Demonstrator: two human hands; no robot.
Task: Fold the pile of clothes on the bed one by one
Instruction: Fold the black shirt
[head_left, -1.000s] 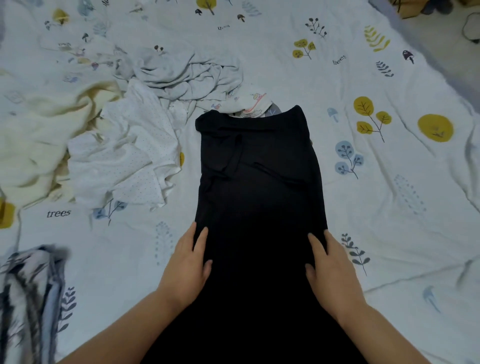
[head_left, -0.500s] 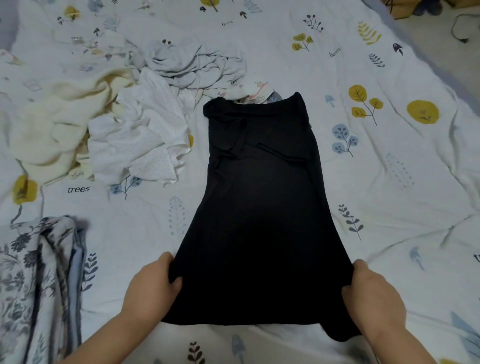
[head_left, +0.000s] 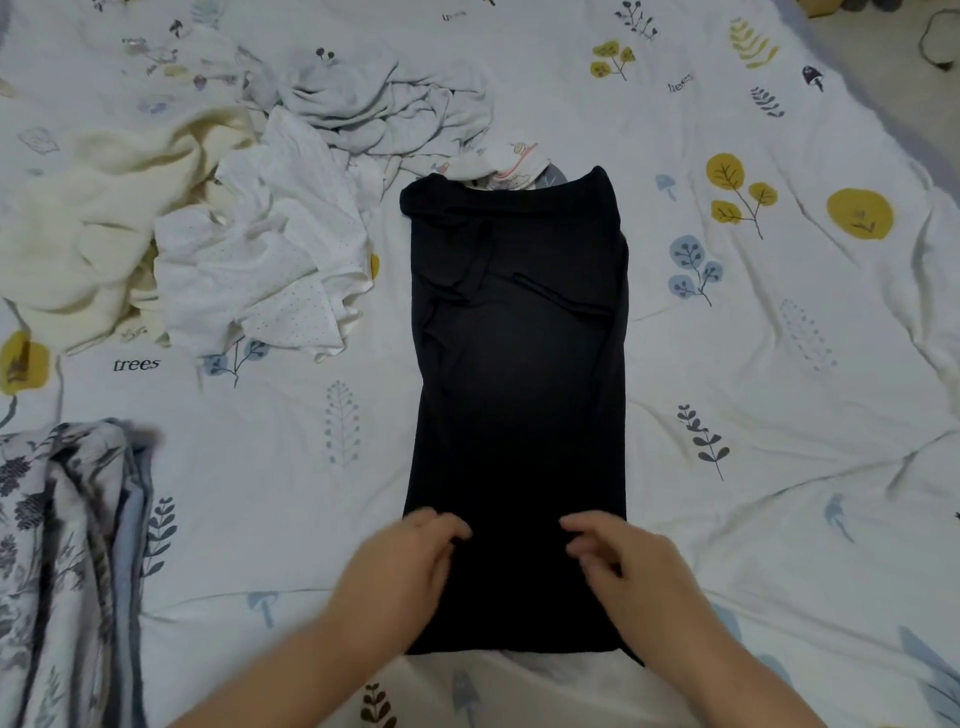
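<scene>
At the centre of the frame the black garment (head_left: 519, 374) lies flat on the bed (head_left: 779, 415). Both hands, left hand (head_left: 400, 577) and right hand (head_left: 639, 577), rest curled on its lower end; blurred, grip unclear. Unfolded clothes (head_left: 249, 208) sit upper left.

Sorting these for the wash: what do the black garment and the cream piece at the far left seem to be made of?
The black garment looks like a thin, matte knit, perhaps jersey: it lies flat and limp with soft, shallow creases and no sheen. The cream piece looks thicker and softer, maybe fleece or a brushed knit: it sits in bulky, rounded folds. Neither weave is sharp enough to be sure.
</scene>
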